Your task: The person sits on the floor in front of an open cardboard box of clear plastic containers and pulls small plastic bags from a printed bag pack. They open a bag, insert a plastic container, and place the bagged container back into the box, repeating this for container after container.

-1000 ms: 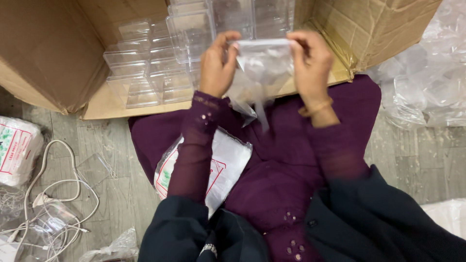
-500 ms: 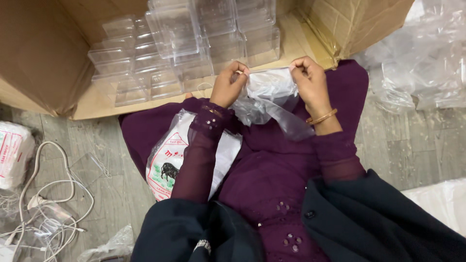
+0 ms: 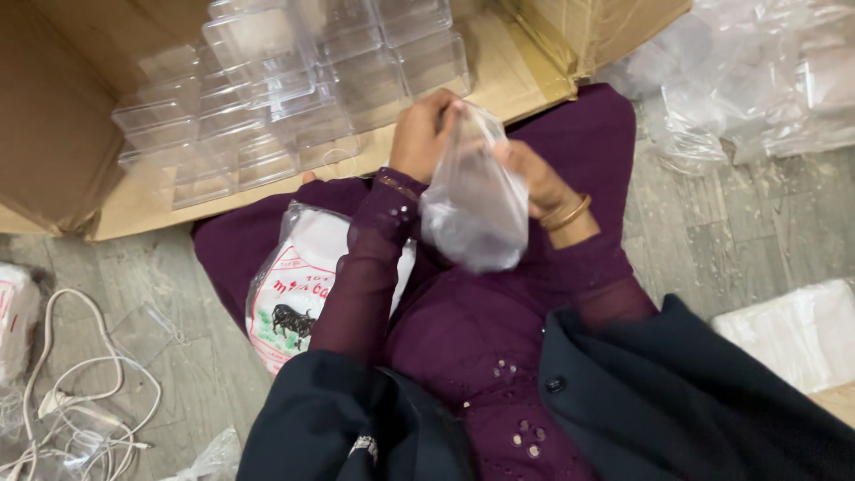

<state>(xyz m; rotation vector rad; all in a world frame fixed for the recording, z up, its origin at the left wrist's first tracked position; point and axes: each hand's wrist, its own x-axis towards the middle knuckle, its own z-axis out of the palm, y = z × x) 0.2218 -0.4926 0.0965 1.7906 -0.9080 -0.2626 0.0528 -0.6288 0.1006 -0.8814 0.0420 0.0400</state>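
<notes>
In the head view, a small clear plastic bag (image 3: 475,209) sits just above the middle of the frame. It is thin, see-through and glossy, crumpled into soft folds, narrow at its top edge and bulging wider toward its rounded bottom, which hangs over the purple garment (image 3: 463,330) on the person's lap. What it contains, if anything, cannot be made out through the film.

The left hand (image 3: 426,134) is closed on the bag's upper left edge, fingers curled and pinching the film near its top corner. The right hand (image 3: 533,178) grips the bag's right side, partly hidden behind the plastic, with gold bangles (image 3: 567,214) at the wrist. The bag therefore hangs between the two hands, its top held up at the fingertips and most of its body drooping below them.

Above the hands, in the upper part of the frame, clear plastic boxes (image 3: 294,85) lie stacked on a flattened cardboard box (image 3: 62,142). At centre left, a printed white packet (image 3: 294,294) rests against the lap. White cables (image 3: 71,392) trail across the floor at lower left, and loose clear plastic wrapping (image 3: 757,80) is heaped at upper right.
</notes>
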